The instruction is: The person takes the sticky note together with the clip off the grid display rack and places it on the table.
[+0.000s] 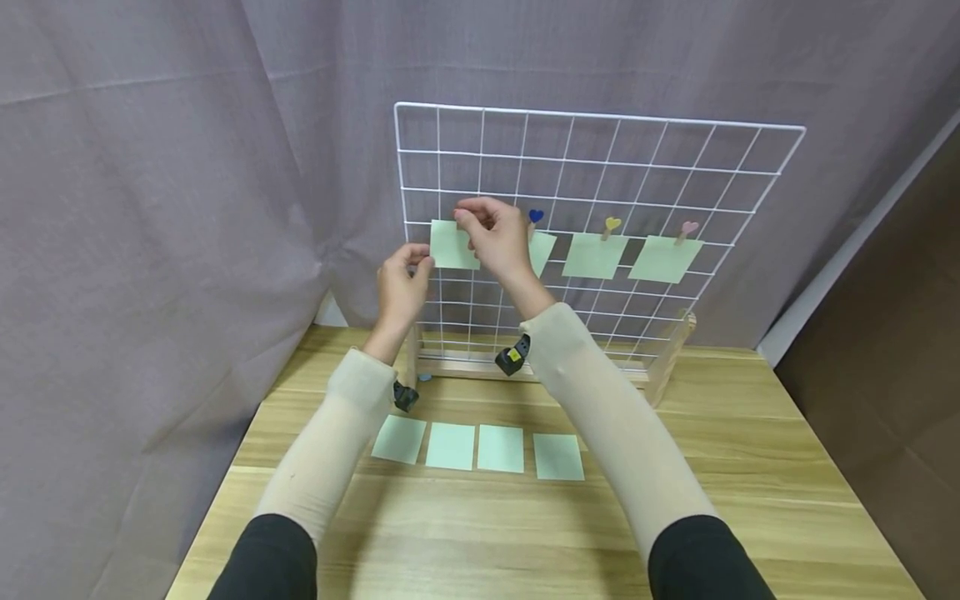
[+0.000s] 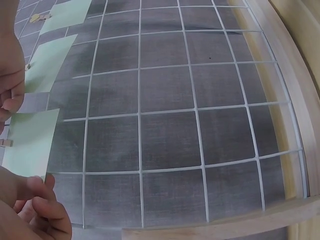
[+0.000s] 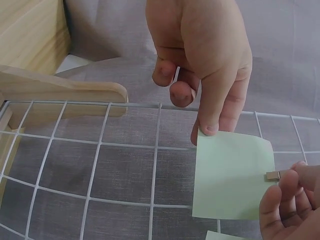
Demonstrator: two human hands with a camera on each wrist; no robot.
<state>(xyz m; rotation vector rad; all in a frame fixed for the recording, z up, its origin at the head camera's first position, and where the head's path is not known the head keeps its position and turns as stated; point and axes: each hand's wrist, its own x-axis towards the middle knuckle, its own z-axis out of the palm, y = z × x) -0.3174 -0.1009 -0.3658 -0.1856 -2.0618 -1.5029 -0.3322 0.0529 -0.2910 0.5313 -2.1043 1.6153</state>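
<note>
A pale green square of paper (image 1: pixel 448 246) lies against the white wire grid (image 1: pixel 600 117) near its left side. My left hand (image 1: pixel 402 283) pinches the paper's left edge between thumb and fingers. At the opposite edge, my right hand (image 1: pixel 498 237) pinches a small wooden clothespin (image 3: pixel 273 175), whose tip is on the paper. My right fingers hide the clothespin's rear end. Further right on the grid hang three similar papers, under a blue heart clothespin (image 1: pixel 536 216), a yellow heart clothespin (image 1: pixel 612 224) and a pink heart clothespin (image 1: pixel 689 227). My right hand partly covers the nearest one.
Several green papers lie in a row on the wooden table, from the leftmost paper (image 1: pixel 400 439) to the rightmost paper (image 1: pixel 558 457). A wooden stand (image 1: pixel 670 358) holds the grid upright. Behind it hangs a grey curtain (image 1: pixel 187 208). A small blue object (image 1: pixel 425 377) lies by the stand's left foot.
</note>
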